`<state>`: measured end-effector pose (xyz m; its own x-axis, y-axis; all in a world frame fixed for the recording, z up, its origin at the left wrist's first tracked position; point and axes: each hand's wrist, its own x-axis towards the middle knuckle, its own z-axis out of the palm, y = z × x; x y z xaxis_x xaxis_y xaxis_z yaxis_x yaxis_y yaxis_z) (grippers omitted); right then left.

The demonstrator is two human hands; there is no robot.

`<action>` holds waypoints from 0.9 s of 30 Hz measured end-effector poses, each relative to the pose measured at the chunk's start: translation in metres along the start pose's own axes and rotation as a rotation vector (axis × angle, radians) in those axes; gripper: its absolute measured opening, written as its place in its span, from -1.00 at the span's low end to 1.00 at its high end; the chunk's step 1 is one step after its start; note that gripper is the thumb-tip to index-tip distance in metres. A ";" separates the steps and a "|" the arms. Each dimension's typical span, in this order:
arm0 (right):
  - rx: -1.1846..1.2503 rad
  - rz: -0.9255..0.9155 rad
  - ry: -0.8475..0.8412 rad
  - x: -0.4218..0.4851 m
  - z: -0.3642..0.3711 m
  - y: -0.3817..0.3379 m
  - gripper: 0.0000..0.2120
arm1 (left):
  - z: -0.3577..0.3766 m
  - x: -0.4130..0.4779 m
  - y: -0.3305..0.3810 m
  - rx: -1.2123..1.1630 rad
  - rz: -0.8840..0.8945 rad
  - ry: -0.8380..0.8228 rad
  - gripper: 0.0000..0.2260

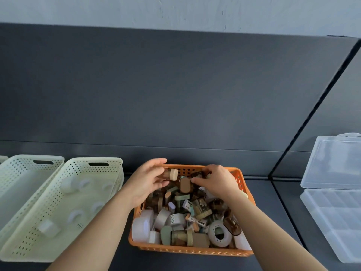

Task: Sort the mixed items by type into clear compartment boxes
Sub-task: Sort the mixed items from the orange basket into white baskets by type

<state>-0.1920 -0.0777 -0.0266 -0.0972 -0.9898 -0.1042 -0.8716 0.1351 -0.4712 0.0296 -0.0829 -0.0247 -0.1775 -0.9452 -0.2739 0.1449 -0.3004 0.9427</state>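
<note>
Figure: a dark grey tabletop [260, 189] meets an upright grey back panel [175, 94], above which runs a pale wall [175, 10]. A black seam [311, 114] slants across the panel at right. At left, the left cream basket [33, 156] and the right cream basket [93, 159], both perforated, stand side by side.

clear box [332, 218] cropped right, tape rolls [75, 216] blurred

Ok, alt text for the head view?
Over an orange basket heaped with mixed small items, the left hand holds a brown piece with a beige cap while the right hand reaches into the pile. Two pale baskets stand to the left, one holding white rolls; a clear compartment box lies open on the right.
</note>
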 end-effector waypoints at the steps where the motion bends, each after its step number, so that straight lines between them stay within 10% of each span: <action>1: -0.011 0.004 0.014 0.001 0.001 -0.002 -0.58 | 0.002 -0.003 0.002 -0.143 -0.065 0.009 -0.75; 4: -0.014 0.020 0.031 0.003 0.005 -0.008 -0.63 | 0.010 -0.004 0.006 -0.241 -0.178 0.121 -0.82; 9: 0.137 0.049 -0.028 0.005 -0.001 -0.008 -0.70 | 0.029 0.009 -0.003 0.713 0.011 0.169 -0.65; 14: 0.145 0.066 -0.039 0.000 -0.009 0.007 -0.56 | 0.049 0.014 -0.006 1.179 -0.058 0.122 -0.57; 22: 0.010 0.003 -0.053 -0.006 0.000 0.004 -0.47 | 0.022 0.001 -0.007 0.737 -0.043 0.061 -0.87; 27: 0.408 -0.083 0.010 -0.012 -0.011 -0.018 -0.60 | -0.012 -0.043 0.011 0.525 0.218 0.216 -0.73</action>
<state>-0.1804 -0.0687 -0.0074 -0.0406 -0.9982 -0.0435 -0.6149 0.0593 -0.7863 0.0508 -0.0476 -0.0047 0.0116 -0.9990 -0.0442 -0.3538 -0.0454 0.9342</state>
